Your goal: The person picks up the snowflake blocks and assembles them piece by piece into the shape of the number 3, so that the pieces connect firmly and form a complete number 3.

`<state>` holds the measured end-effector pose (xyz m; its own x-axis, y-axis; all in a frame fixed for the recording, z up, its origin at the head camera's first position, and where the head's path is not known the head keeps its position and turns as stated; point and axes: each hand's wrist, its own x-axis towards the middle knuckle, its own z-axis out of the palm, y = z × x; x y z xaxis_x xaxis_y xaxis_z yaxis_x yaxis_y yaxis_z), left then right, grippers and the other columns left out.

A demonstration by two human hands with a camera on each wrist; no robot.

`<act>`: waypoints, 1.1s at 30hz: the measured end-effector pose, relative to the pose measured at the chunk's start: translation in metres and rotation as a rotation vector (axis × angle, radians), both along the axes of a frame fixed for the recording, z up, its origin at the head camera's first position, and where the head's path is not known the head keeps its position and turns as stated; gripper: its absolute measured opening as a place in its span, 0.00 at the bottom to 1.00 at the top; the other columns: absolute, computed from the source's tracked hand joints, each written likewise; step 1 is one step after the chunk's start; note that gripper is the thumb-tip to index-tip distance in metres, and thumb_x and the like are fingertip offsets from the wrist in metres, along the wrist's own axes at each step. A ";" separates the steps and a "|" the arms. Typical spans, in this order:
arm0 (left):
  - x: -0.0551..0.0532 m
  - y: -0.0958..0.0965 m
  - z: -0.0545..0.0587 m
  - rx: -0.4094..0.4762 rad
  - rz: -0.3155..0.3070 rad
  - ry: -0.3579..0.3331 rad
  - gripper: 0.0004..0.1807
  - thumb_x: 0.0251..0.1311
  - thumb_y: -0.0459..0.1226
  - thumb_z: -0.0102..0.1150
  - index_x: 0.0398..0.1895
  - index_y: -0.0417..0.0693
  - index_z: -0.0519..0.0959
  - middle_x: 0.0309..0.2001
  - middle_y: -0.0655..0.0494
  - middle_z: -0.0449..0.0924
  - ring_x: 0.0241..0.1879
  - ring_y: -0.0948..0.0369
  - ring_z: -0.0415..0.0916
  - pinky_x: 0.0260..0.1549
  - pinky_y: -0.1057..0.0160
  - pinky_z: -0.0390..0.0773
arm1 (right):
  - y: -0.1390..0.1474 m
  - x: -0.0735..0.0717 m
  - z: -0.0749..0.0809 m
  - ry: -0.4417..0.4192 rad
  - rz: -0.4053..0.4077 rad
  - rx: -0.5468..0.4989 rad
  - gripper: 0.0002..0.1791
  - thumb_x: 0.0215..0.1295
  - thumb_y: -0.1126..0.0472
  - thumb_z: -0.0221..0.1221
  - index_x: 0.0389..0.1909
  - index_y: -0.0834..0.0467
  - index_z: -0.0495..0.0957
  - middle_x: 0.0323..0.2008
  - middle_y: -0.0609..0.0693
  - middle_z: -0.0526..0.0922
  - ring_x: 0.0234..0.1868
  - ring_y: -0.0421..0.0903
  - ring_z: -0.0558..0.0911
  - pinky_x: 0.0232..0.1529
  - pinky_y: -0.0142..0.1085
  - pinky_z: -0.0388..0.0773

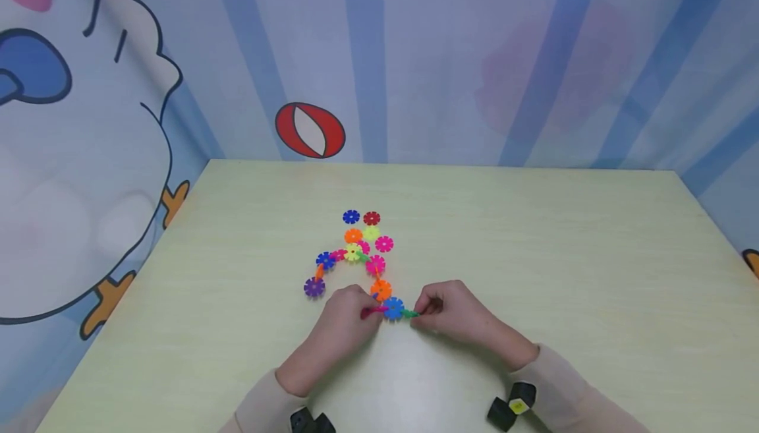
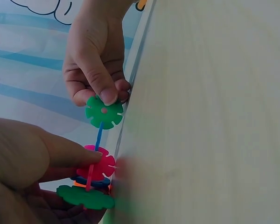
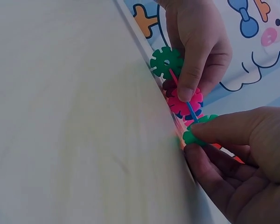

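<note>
A curved chain of notched plastic discs lies on the table, its near end between both hands. My left hand [image 1: 350, 317] pinches a pink disc [image 2: 102, 165] between thumb and finger. With thumb and fingertips, my right hand [image 1: 453, 311] grips a green disc [image 2: 105, 112]. Between these two discs sits a light blue disc [image 1: 393, 308], which appears edge-on in both wrist views. Another green disc [image 3: 165, 61] shows beside the left hand. Beyond the blue disc, an orange disc [image 1: 381, 290] leads into the chain, which ends at a purple disc [image 1: 314, 287].
Several loose discs lie behind the chain, among them a dark blue disc [image 1: 351, 217], a red disc [image 1: 371, 218] and a pink disc [image 1: 384, 243]. The pale wooden table [image 1: 563, 242] meets a blue striped cartoon backdrop [image 1: 433, 57] at its far edge.
</note>
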<state>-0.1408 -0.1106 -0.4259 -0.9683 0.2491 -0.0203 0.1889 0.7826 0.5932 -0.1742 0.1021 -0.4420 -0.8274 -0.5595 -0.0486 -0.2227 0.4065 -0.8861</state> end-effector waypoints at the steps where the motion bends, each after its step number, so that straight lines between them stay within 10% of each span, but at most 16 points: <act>1: 0.000 0.000 0.000 -0.002 0.006 -0.010 0.04 0.56 0.31 0.64 0.33 0.41 0.87 0.28 0.56 0.78 0.30 0.62 0.72 0.32 0.66 0.77 | 0.000 0.000 0.000 0.001 0.000 -0.002 0.05 0.52 0.69 0.68 0.27 0.63 0.81 0.25 0.49 0.84 0.25 0.39 0.79 0.29 0.29 0.79; 33: 0.002 0.002 0.001 0.021 -0.007 0.017 0.04 0.56 0.29 0.64 0.32 0.38 0.87 0.28 0.55 0.77 0.30 0.61 0.72 0.32 0.66 0.77 | -0.004 0.004 -0.002 0.069 -0.018 -0.045 0.04 0.50 0.71 0.69 0.23 0.63 0.82 0.24 0.50 0.84 0.24 0.35 0.75 0.27 0.27 0.77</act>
<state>-0.1389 -0.1089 -0.4249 -0.9667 0.2560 0.0016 0.2045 0.7685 0.6063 -0.1700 0.0981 -0.4442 -0.8381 -0.5445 0.0338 -0.2769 0.3711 -0.8864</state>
